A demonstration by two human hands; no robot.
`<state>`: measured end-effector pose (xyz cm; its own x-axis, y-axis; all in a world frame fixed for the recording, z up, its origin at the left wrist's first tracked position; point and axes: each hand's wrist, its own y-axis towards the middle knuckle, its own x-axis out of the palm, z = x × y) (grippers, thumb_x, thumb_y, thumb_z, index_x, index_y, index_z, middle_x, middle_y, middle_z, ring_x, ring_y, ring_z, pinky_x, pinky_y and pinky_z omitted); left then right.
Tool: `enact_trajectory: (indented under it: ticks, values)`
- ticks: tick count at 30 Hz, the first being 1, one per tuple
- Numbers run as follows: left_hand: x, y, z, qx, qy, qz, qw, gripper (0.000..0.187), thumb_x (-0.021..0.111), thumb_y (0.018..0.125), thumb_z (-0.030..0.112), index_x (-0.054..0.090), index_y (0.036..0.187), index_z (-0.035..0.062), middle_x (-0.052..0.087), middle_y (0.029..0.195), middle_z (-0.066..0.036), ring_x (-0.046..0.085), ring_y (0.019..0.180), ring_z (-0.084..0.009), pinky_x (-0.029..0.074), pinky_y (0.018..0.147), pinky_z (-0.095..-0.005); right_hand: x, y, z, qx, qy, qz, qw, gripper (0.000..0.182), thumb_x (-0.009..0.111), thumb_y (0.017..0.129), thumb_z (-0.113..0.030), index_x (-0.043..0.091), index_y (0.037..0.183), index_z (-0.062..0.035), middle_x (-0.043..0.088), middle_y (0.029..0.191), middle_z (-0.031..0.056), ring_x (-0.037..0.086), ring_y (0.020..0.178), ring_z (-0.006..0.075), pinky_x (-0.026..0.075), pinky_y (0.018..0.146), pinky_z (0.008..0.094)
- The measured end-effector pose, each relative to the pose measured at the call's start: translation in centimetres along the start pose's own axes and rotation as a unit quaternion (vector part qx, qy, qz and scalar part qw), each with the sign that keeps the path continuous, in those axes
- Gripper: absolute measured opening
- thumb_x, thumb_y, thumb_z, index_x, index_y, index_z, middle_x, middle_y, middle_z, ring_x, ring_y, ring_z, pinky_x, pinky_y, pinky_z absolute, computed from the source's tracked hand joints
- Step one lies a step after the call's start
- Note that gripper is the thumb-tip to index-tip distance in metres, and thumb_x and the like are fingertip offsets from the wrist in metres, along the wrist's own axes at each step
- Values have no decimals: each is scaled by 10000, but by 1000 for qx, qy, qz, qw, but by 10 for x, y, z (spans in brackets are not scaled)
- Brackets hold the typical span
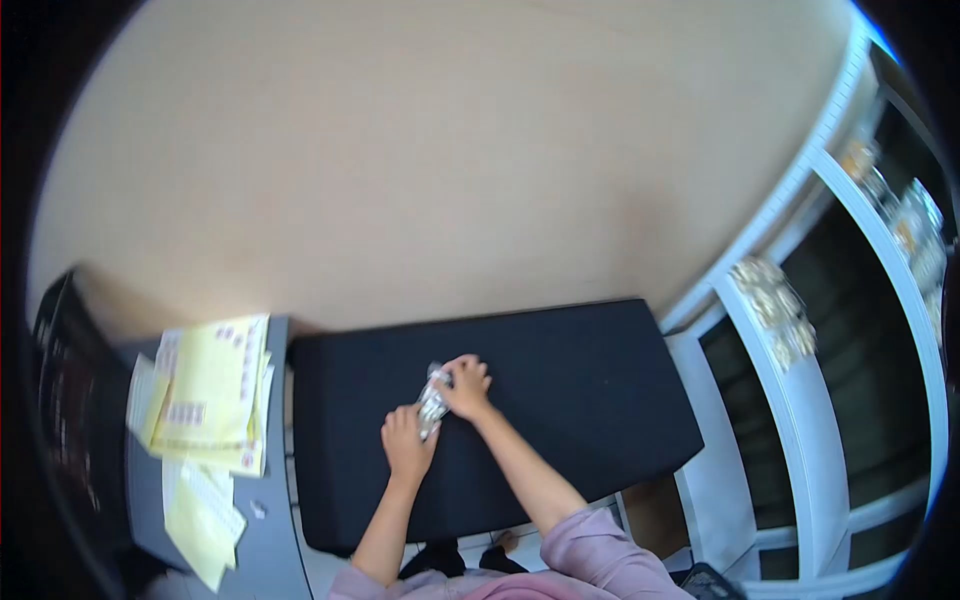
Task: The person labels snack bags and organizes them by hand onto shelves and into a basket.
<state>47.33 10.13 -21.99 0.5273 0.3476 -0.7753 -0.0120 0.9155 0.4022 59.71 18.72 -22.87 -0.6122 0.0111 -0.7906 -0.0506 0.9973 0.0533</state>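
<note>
A small clear, shiny plastic packet (431,405) with pale contents lies aslant over the black-covered table (570,390), between my two hands. My left hand (405,440) has its fingers closed at the packet's near end. Toward the far end, my right hand (466,387) grips it with bent fingers, covering part of its upper side. What is inside the packet is too small to make out.
Yellow printed papers (215,390) lie in a stack on a grey table (270,540) at the left, beside a dark object (85,400). White shelves (800,440) stand at the right with a bag of pale items (775,310). A beige wall (450,160) rises behind.
</note>
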Motion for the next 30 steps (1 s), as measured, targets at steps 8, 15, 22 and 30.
enact_trajectory:
  ticks: [8, 15, 22, 30]
  values:
    - [20, -5, 55, 30, -246, -105, 963, 348, 646, 706, 80, 463, 988, -8, 477, 905, -147, 503, 850, -316, 406, 755, -367, -64, -54, 29, -105, 335, 118, 929, 213, 591, 755, -100, 505, 934, -21, 541, 861, 91, 557, 805, 165, 450, 696, 293]
    - [78, -11, 251, 136, -486, -118, 855, 431, 625, 706, 49, 410, 1072, -19, 441, 981, -151, 467, 899, -272, 382, 791, -355, -241, -162, 113, -17, 349, 291, 890, 247, 571, 817, -81, 496, 1041, -10, 520, 997, 68, 536, 915, 130, 472, 734, 258]
    - [83, -53, 474, 309, -603, -199, 709, 416, 619, 701, 30, 429, 1067, -23, 446, 928, -141, 491, 814, -246, 411, 709, -326, -406, -313, 139, -35, 9, 484, 874, 460, 689, 695, -98, 486, 1103, -32, 496, 1086, 127, 528, 984, 232, 450, 797, 304]
    - [0, -50, 645, 460, -666, -158, 566, 824, 689, 653, 76, 161, 1281, 7, 368, 1024, -133, 469, 815, -194, 418, 670, -273, -554, -382, 144, -145, -92, 667, 725, 430, 658, 695, -22, 468, 1080, 5, 522, 1011, 142, 564, 927, 224, 472, 770, 297]
